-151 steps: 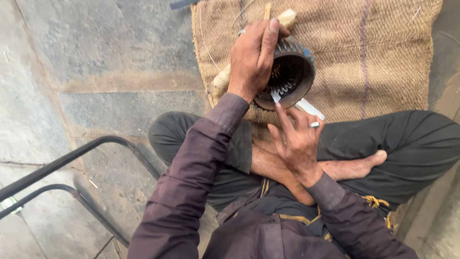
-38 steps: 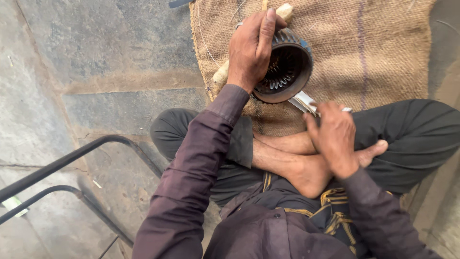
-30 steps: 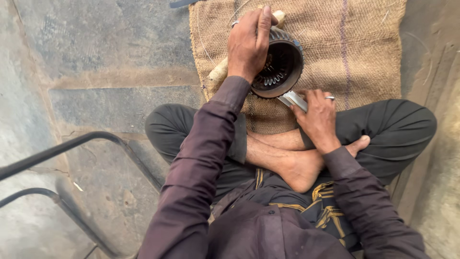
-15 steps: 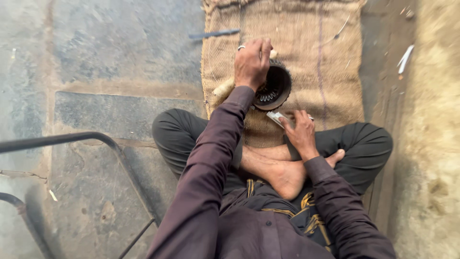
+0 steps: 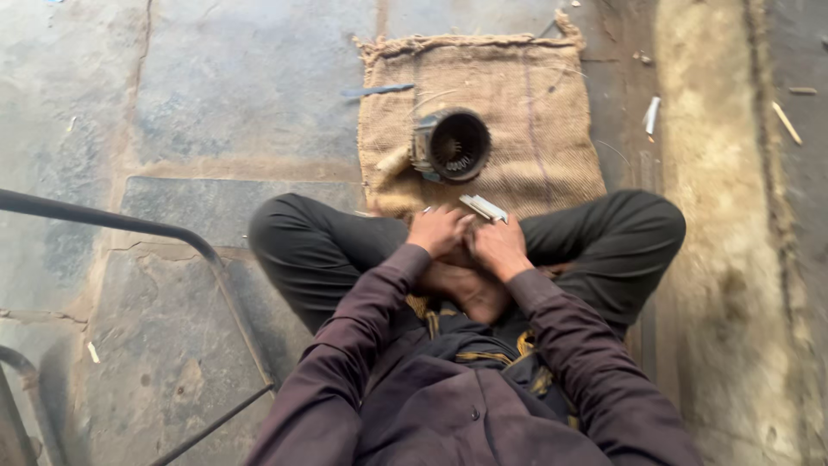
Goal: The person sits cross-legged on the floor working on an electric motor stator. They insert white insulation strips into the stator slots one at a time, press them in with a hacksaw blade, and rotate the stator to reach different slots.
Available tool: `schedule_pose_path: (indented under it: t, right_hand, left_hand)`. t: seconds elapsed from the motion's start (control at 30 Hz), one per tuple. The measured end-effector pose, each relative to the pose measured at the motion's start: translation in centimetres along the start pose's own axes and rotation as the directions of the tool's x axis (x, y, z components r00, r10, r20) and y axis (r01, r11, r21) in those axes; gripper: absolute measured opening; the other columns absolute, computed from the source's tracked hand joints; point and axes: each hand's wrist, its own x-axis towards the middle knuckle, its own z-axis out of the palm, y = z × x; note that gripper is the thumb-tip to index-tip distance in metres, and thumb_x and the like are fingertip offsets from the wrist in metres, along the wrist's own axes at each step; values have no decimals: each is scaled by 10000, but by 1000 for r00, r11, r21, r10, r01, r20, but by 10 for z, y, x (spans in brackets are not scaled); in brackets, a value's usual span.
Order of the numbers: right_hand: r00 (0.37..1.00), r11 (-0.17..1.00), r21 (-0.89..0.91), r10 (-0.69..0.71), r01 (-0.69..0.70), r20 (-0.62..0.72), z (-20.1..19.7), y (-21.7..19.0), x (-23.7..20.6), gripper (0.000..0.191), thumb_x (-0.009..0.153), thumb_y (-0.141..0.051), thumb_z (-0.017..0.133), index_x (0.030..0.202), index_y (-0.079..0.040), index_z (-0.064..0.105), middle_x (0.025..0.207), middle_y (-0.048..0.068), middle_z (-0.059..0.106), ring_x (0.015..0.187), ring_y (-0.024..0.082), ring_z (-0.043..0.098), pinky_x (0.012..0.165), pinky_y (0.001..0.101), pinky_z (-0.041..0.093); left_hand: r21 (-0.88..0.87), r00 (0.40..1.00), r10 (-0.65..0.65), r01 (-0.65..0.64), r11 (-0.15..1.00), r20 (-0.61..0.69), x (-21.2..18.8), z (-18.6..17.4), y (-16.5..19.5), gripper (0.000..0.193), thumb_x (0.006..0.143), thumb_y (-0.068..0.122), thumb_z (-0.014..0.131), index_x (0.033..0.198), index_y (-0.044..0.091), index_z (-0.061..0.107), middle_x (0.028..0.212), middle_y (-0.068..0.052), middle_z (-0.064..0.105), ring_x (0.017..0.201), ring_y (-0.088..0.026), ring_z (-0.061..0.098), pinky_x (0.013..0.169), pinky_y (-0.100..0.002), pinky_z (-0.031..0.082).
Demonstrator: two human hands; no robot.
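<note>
I sit cross-legged on the floor with both hands drawn together above my crossed legs. My right hand (image 5: 500, 248) holds a few thin white strips (image 5: 484, 207) that stick out past its fingers. My left hand (image 5: 438, 231) is curled right beside it, fingertips at the strips' near end; whether it grips them is unclear. A dark round motor stator (image 5: 452, 145) lies on its side on a burlap sack (image 5: 552, 112) ahead of my knees, its opening facing me and no hand on it. A pale wooden stick (image 5: 392, 161) rests against its left side.
A bluish flat tool (image 5: 376, 90) lies at the sack's far left edge. A black metal tube frame (image 5: 164, 231) runs across the stone floor on my left. Small white and wooden scraps (image 5: 652, 114) lie on the dusty ground to the right.
My left hand has let go of the stator and come back to my lap beside the right hand. The stator now rests alone on the sack. My head has pulled back and up.
</note>
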Motion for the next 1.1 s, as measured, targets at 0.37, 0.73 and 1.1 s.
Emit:
schedule_pose_path:
  t: [0.37, 0.73, 1.1]
  right_hand:
    - [976, 970, -111, 218, -218, -7, -45, 11, -17, 518, 992, -513, 522, 822, -103, 789, 747, 81, 744, 733, 259, 681, 853, 455, 399]
    - [987, 986, -61, 155, -157, -35, -51, 9, -86, 381, 875, -401, 645, 665, -100, 748, 658, 132, 706, 688, 304, 681, 801, 469, 467]
    - [948, 951, 95, 276, -293, 160, 28, 33, -6, 305, 912, -391, 642, 906, -120, 782, 774, 121, 735, 795, 309, 706, 809, 473, 464]
  left_hand:
    - [352, 998, 41, -57, 934, 53, -9, -33, 4, 534, 1042, 567, 412, 1000, 164, 759, 994, -121, 746, 986, -298, 684, 939, -485, 404]
    - [229, 987, 150, -158, 961, 48, -95, -26, 49, 501, 869, 507, 584, 1150, 103, 679, 945, -175, 696, 931, -341, 632, 867, -525, 385]
    - [-158, 998, 59, -58, 986, 5, -23, -23, -21, 547, 951, 453, 616, 1316, 46, 630, 1073, -201, 683, 959, -370, 634, 843, -469, 467]
